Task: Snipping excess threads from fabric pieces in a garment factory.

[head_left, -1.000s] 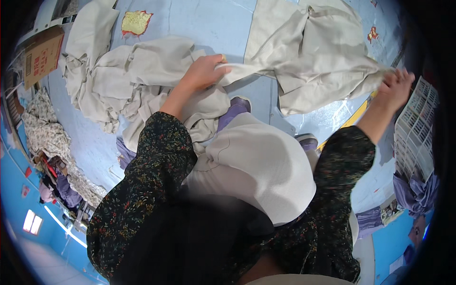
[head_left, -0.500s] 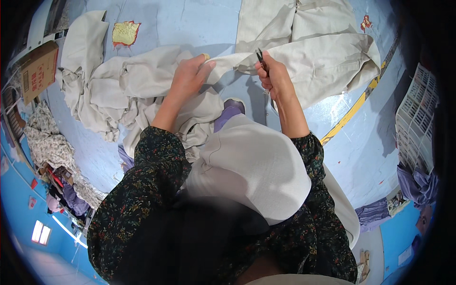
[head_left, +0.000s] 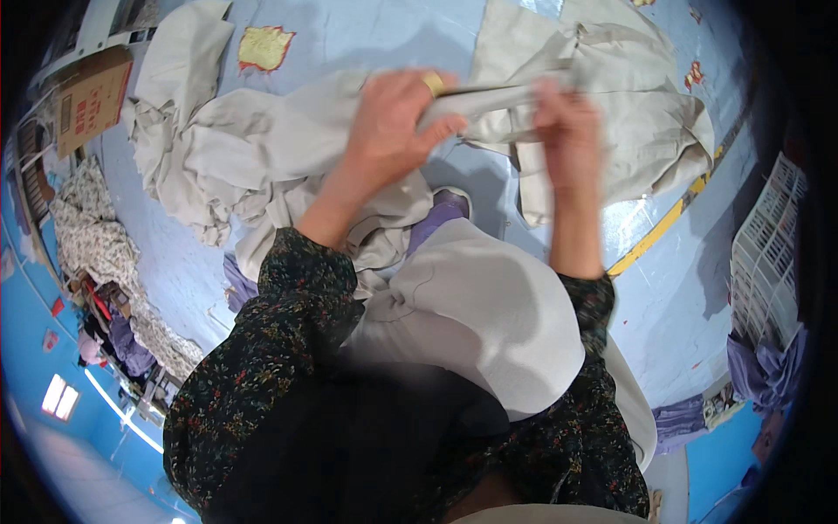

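Note:
Off-white fabric (head_left: 305, 113) stretches from a crumpled heap at the left to a narrow band between my two hands. My left hand (head_left: 394, 122) is closed on this band, thumb pointing right, with a yellow ring-like band on one finger. At the right end of the taut strip is my right hand (head_left: 569, 131), smeared by motion and closed. Dark thread snips (head_left: 566, 66) show only as a blur above its fingers; whether it also pinches the fabric cannot be made out. More off-white fabric (head_left: 650, 131) lies spread on the floor beyond and right of it.
Blue floor (head_left: 367, 44) has worn yellow patches and a yellow line (head_left: 655, 236) at right. A cardboard box (head_left: 92, 100) and floral cloth (head_left: 87, 223) stand at left. A white plastic crate (head_left: 768, 253) is at far right. My purple shoe (head_left: 449, 205) is below the fabric.
My right hand has moved right and is now blurred. My left hand has shifted slightly right, and the strip between them is drawn longer. The whole view has shifted a little.

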`<state>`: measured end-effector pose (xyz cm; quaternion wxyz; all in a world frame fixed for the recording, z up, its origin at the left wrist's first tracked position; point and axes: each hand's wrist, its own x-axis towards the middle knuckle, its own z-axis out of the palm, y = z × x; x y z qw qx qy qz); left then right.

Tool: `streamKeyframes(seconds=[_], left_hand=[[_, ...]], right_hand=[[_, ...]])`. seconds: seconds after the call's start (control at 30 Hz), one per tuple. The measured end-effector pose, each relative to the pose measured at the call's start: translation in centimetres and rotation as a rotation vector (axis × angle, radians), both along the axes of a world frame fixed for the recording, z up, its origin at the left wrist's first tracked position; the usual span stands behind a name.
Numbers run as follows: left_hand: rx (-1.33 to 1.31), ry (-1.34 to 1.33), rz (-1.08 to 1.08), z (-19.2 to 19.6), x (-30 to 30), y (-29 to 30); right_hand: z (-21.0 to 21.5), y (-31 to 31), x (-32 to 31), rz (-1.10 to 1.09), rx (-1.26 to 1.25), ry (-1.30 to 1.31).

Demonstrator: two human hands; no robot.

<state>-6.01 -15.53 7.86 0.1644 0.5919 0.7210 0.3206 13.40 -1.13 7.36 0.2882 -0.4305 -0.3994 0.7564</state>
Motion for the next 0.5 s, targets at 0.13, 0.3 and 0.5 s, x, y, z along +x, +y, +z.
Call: streamKeyframes(seconds=[0.13,0.3,0.5], left_hand=[[-0.116,0.067,0.022,0.6,-5.4,-1.8],[-0.34,-0.026,-0.266,-6.6,-1.3,-2.7],[-0.484,0.077,-0.24,-9.6,2.2,-1.0]], right_hand=[[11.4,9.7,6.8,-0.711,0.159,0.073],[7.8,25.4,26.3,-0.648,0.417,-0.277],[2.7,12.3,12.5,-0.121,0.18,-0.401]])
